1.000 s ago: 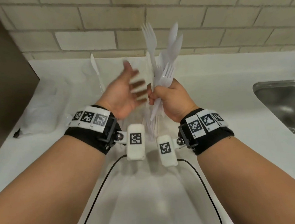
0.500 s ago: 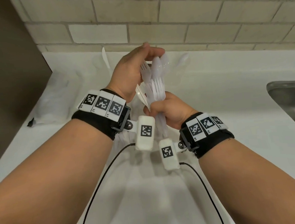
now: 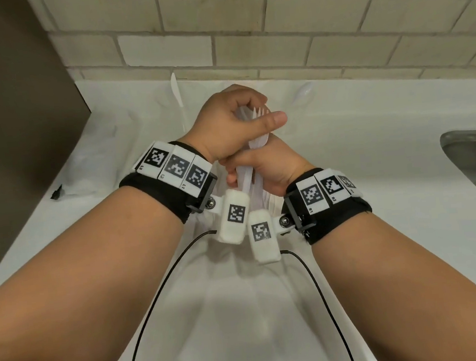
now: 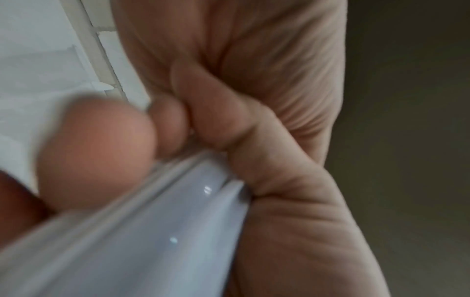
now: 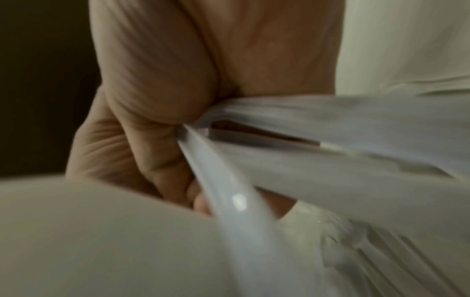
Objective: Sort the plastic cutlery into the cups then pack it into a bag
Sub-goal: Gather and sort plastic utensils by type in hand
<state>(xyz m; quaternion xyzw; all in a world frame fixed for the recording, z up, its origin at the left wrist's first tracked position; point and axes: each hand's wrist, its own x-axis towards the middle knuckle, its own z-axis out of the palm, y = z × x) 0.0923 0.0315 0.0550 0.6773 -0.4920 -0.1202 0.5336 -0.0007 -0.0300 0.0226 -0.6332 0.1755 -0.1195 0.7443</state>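
Looking down from the head view, the left hand (image 3: 230, 123) is curling round the tops of the white forks (image 3: 256, 127), the right hand (image 3: 267, 167) gripping their handles below, above the counter (image 3: 372, 145); most of the bundle is hiding behind fingers. Both wrist views are showing blurred fists (image 4: 254, 150) (image 5: 142, 124) clenching white plastic (image 4: 152, 231) (image 5: 279, 160).
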